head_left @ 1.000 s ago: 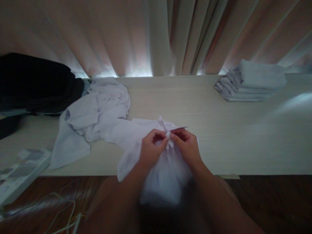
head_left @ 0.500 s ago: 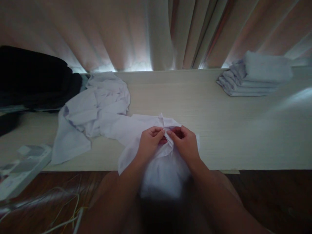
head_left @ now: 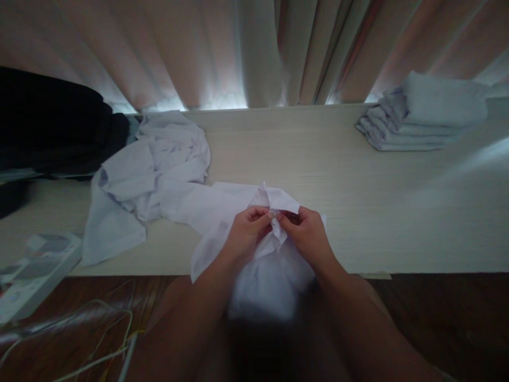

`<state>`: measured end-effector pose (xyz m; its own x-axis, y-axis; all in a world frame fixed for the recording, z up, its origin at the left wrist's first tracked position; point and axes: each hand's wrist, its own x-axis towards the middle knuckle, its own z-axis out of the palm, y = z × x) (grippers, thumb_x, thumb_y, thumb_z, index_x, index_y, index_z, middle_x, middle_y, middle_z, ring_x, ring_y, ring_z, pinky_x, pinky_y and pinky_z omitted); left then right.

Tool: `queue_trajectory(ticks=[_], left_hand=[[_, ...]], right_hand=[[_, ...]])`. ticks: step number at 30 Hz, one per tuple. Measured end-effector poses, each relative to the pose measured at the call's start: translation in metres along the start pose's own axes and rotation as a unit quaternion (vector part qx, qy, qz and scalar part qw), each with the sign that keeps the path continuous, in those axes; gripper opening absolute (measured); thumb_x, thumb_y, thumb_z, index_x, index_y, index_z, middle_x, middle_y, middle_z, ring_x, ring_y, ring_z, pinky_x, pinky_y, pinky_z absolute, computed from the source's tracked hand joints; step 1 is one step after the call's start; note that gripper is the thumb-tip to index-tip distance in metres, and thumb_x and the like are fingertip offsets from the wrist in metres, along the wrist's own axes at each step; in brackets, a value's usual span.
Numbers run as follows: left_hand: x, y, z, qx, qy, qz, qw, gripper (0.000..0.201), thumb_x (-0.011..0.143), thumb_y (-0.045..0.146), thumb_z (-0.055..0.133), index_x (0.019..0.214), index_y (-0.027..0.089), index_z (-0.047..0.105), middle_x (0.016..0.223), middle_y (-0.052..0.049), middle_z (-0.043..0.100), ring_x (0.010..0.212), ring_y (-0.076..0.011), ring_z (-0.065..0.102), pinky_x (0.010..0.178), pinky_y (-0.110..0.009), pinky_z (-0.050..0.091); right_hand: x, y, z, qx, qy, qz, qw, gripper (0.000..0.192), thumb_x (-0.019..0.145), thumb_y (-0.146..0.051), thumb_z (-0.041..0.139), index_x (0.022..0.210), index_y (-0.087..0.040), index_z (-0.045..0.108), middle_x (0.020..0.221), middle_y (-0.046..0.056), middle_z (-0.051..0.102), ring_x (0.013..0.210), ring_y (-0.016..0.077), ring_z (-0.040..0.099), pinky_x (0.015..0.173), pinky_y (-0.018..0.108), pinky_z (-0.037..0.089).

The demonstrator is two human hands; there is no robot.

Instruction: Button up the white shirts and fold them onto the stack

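A white shirt with a pointed collar lies partly on the pale table and partly over my lap. My left hand pinches the cloth just below the collar. Close beside it, my right hand grips the other edge, the two thumbs nearly touching. A small button shows on the front strip under my fingers. The fingertips hide the exact spot being held. To the left, a crumpled heap of white cloth touches the shirt's spread part.
Folded white clothes are stacked at the back right of the table. Dark cloth or bags are piled at the left. A white power strip lies at the front left, with cables below. Curtains hang behind.
Both hands stay at the collar. The collar's right flap has opened out more, and the button strip shows more clearly beneath my fingers. The view has shifted slightly.
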<state>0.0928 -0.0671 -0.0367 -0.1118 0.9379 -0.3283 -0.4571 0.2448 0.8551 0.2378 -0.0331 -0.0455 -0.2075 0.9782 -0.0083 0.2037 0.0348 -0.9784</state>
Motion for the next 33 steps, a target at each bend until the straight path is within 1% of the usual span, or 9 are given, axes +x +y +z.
queue_trajectory(ticks=[5, 8, 10, 16, 19, 22, 25, 30, 33], left_hand=[[0.002, -0.005, -0.004, -0.020, -0.034, 0.009, 0.999, 0.024, 0.074, 0.022, 0.078, 0.093, 0.017, 0.063, 0.083, -0.001, 0.069, 0.074, -0.0107, 0.064, 0.065, -0.020, 0.050], [0.002, -0.006, -0.006, -0.024, -0.056, -0.003, 0.998, 0.025, 0.075, 0.021, 0.077, 0.093, 0.018, 0.061, 0.085, -0.001, 0.068, 0.075, -0.0107, 0.064, 0.068, -0.020, 0.051], [0.002, -0.005, -0.006, -0.022, -0.054, -0.009, 0.998, 0.025, 0.074, 0.021, 0.077, 0.092, 0.018, 0.060, 0.084, 0.000, 0.067, 0.075, -0.0105, 0.064, 0.068, -0.020, 0.051], [-0.003, 0.004, -0.001, -0.010, -0.026, -0.016, 0.999, 0.030, 0.067, 0.023, 0.082, 0.087, 0.018, 0.060, 0.080, 0.000, 0.066, 0.070, -0.0117, 0.063, 0.068, -0.023, 0.050], [-0.004, 0.009, -0.003, 0.003, -0.035, -0.038, 0.999, 0.030, 0.066, 0.020, 0.081, 0.086, 0.017, 0.060, 0.081, -0.001, 0.067, 0.075, -0.0135, 0.064, 0.071, -0.025, 0.051], [-0.003, 0.012, -0.006, -0.004, -0.059, -0.059, 0.996, 0.031, 0.066, 0.017, 0.081, 0.089, 0.017, 0.060, 0.082, -0.001, 0.067, 0.079, -0.0145, 0.065, 0.077, -0.027, 0.052], [-0.003, 0.008, -0.008, -0.039, -0.078, -0.049, 0.995, 0.029, 0.069, 0.016, 0.078, 0.090, 0.017, 0.058, 0.083, 0.000, 0.066, 0.076, -0.0128, 0.064, 0.079, -0.028, 0.052], [-0.004, 0.001, -0.006, -0.072, -0.067, -0.017, 0.995, 0.026, 0.070, 0.014, 0.075, 0.087, 0.019, 0.056, 0.079, 0.003, 0.064, 0.071, -0.0103, 0.062, 0.074, -0.025, 0.050], [-0.006, 0.004, -0.004, -0.085, -0.084, -0.015, 0.993, 0.025, 0.070, 0.014, 0.075, 0.085, 0.019, 0.055, 0.078, 0.004, 0.062, 0.070, -0.0098, 0.061, 0.071, -0.024, 0.048]], right_hand=[[0.000, -0.004, 0.001, -0.020, -0.003, -0.004, 1.000, 0.025, 0.078, -0.029, 0.069, 0.096, -0.015, 0.076, 0.088, 0.009, 0.077, 0.074, 0.0228, 0.068, 0.065, 0.033, 0.052], [-0.001, -0.009, -0.001, -0.058, -0.014, -0.011, 0.998, 0.024, 0.076, -0.027, 0.066, 0.094, -0.014, 0.076, 0.089, 0.009, 0.076, 0.076, 0.0227, 0.067, 0.066, 0.032, 0.051], [-0.001, -0.012, -0.002, -0.065, -0.022, -0.006, 0.998, 0.023, 0.076, -0.026, 0.065, 0.092, -0.013, 0.076, 0.087, 0.009, 0.076, 0.075, 0.0219, 0.066, 0.066, 0.031, 0.049], [-0.001, -0.010, -0.002, 0.025, -0.056, 0.020, 0.998, 0.019, 0.077, -0.027, 0.063, 0.085, -0.014, 0.073, 0.085, 0.006, 0.075, 0.077, 0.0206, 0.065, 0.068, 0.029, 0.049], [-0.003, -0.010, 0.000, 0.024, -0.044, 0.018, 0.999, 0.018, 0.076, -0.026, 0.064, 0.085, -0.014, 0.074, 0.086, 0.007, 0.075, 0.080, 0.0219, 0.066, 0.069, 0.029, 0.050], [-0.004, -0.011, 0.001, 0.017, -0.031, 0.007, 0.999, 0.020, 0.076, -0.027, 0.066, 0.090, -0.014, 0.074, 0.091, 0.008, 0.076, 0.082, 0.0233, 0.067, 0.071, 0.031, 0.051], [-0.003, -0.007, 0.001, 0.051, -0.031, 0.005, 0.998, 0.024, 0.077, -0.030, 0.068, 0.095, -0.015, 0.075, 0.095, 0.009, 0.076, 0.085, 0.0246, 0.069, 0.073, 0.033, 0.052], [-0.003, 0.001, 0.003, 0.099, -0.027, 0.001, 0.995, 0.027, 0.076, -0.032, 0.075, 0.099, -0.017, 0.075, 0.101, 0.009, 0.076, 0.091, 0.0257, 0.070, 0.079, 0.036, 0.053], [-0.005, 0.001, 0.005, 0.146, -0.022, -0.003, 0.989, 0.032, 0.076, -0.035, 0.077, 0.104, -0.019, 0.073, 0.104, 0.008, 0.076, 0.094, 0.0250, 0.069, 0.081, 0.036, 0.053]])
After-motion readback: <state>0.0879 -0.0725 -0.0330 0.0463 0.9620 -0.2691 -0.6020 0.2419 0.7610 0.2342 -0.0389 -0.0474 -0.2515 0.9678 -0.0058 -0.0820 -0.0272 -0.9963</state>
